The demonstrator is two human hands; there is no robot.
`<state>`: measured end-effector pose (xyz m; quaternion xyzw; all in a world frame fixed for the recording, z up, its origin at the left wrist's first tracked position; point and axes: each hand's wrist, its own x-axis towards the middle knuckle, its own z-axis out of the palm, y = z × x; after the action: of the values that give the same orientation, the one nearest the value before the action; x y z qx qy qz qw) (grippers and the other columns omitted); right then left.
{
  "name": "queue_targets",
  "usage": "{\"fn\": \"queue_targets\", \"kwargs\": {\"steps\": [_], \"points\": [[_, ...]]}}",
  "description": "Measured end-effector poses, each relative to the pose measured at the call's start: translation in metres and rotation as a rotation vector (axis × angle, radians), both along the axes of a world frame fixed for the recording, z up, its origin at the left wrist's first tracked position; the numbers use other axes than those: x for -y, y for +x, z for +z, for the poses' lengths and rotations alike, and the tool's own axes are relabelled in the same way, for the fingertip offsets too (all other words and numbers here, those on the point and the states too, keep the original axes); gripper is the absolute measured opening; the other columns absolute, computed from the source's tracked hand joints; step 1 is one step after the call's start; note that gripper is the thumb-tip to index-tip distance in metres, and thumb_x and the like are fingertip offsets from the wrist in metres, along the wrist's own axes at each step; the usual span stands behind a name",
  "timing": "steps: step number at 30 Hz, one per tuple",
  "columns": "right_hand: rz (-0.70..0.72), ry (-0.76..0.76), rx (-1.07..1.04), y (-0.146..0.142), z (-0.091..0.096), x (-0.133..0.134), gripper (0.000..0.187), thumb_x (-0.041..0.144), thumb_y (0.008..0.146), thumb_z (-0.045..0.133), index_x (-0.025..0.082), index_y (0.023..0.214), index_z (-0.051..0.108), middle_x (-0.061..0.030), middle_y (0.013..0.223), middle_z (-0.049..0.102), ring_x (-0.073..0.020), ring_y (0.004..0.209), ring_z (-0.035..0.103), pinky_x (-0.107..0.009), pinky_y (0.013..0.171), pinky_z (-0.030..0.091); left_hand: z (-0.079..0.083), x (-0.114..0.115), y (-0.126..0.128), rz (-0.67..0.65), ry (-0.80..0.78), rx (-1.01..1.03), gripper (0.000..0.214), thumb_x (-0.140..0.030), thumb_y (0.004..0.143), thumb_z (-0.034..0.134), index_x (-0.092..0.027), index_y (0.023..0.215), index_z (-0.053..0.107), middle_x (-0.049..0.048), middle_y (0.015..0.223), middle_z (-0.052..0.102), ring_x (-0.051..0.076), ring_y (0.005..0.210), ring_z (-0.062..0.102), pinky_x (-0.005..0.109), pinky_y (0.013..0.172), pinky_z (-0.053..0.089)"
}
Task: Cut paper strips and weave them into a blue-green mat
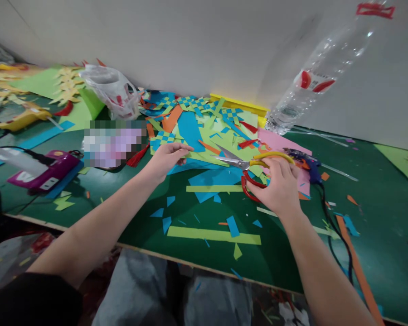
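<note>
My right hand (280,185) is closed round the handles of a pair of scissors (240,163) with one yellow and one red loop; the metal blades are parted and point left over the paper. My left hand (168,156) rests on a pile of coloured paper pieces (204,131), its fingers pinching the edge of a light green sheet (190,154). The pile holds blue, green and orange scraps and blue-and-green woven squares (165,138). A long light green strip (212,234) and a shorter one (214,188) lie on the green table (139,222) in front of the hands.
An empty clear plastic bottle (318,77) leans against the wall at the right. A blue glue gun (308,163) with a black cord lies behind my right hand. A purple device (46,174), a yellow glue gun (23,118) and a white plastic bag (110,90) sit at the left.
</note>
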<state>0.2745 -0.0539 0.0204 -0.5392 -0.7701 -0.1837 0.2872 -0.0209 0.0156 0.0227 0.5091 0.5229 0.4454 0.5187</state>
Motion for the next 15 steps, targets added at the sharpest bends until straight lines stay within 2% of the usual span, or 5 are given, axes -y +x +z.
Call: {"fn": "queue_targets", "kwargs": {"steps": [6, 15], "points": [[0.063, 0.120, 0.165, 0.0064, 0.0001, -0.0006, 0.044, 0.039, 0.078, 0.066, 0.016, 0.113, 0.051, -0.0119, 0.101, 0.066, -0.0270, 0.096, 0.062, -0.040, 0.089, 0.039, 0.0038, 0.0031, 0.0020, 0.008, -0.060, 0.140, 0.014, -0.022, 0.069, 0.070, -0.013, 0.080, 0.070, 0.0000, 0.066, 0.055, 0.007, 0.053, 0.051, 0.021, 0.050, 0.038], [0.084, 0.173, 0.338, 0.0087, 0.0070, 0.0008, 0.037, 0.032, 0.083, 0.064, 0.009, 0.111, 0.056, -0.0152, 0.102, 0.067, -0.0275, 0.095, 0.062, -0.039, 0.086, 0.042, 0.0072, 0.0054, 0.0040, 0.005, -0.103, 0.238, 0.015, -0.022, 0.069, 0.071, -0.011, 0.079, 0.071, 0.0006, 0.064, 0.056, 0.007, 0.052, 0.050, 0.021, 0.050, 0.038]]}}
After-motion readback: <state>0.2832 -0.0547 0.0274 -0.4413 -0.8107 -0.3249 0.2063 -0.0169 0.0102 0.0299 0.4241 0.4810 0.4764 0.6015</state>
